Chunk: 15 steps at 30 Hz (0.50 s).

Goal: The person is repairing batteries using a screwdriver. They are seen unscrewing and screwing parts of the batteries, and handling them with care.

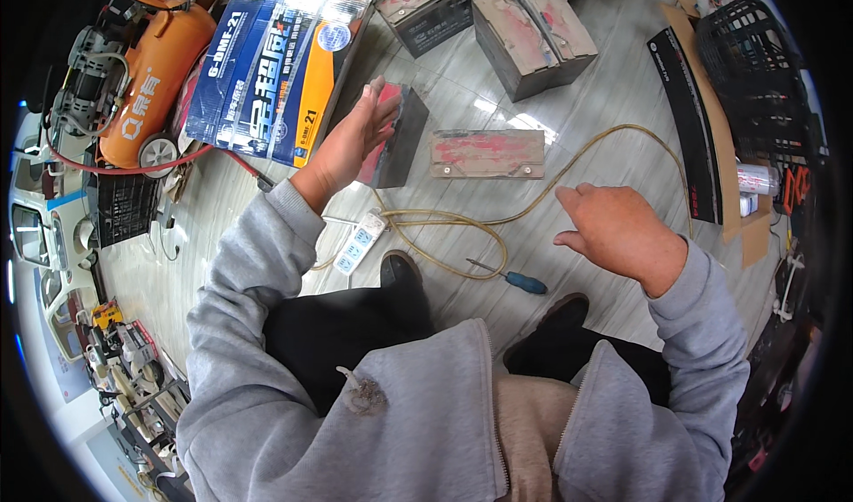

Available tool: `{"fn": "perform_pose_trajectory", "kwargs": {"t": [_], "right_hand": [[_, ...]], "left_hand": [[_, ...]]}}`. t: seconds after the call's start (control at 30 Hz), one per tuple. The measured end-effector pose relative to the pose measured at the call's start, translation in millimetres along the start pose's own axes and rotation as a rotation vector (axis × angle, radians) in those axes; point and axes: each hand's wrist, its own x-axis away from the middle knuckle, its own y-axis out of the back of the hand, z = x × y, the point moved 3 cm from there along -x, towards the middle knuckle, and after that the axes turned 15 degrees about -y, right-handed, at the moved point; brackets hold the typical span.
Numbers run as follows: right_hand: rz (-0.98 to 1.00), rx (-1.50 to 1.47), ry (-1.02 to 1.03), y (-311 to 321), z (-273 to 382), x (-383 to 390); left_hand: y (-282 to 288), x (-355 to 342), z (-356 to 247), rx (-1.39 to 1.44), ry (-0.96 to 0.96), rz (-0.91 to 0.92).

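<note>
My left hand (354,142) is raised with its fingers stretched out and nothing in it. It overlaps the edge of a dark battery with a red top (404,138); whether it touches cannot be told. To its left is a big blue and yellow carton (280,67). My right hand (617,234) hovers above the floor, thumb apart from the fingers, which are partly hidden; no object shows in it. Between the hands and farther off lies a dusty battery (487,154) with red smears. Nearer me, a screwdriver (526,282) with a blue-green handle rests on the floor.
A white power strip (362,243) and a looped yellowish cable (613,131) lie on the floor. More dusty batteries (533,38) stand at the back. An orange air compressor (151,75) is at left. An open cardboard box (702,120) and black crate (746,75) are at right.
</note>
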Motion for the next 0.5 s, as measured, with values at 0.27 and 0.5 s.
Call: {"fn": "perform_pose_trajectory", "kwargs": {"t": [0.27, 0.5], "right_hand": [[-0.253, -0.272, 0.140, 16.8, 27.9, -4.8], [-0.620, -0.356, 0.487, 11.3, 92.1, -10.4]], "left_hand": [[-16.0, -0.5, -10.0, 0.177, 0.082, -0.020], [-74.6, 1.6, -34.5, 0.493, 0.098, 0.198]]}}
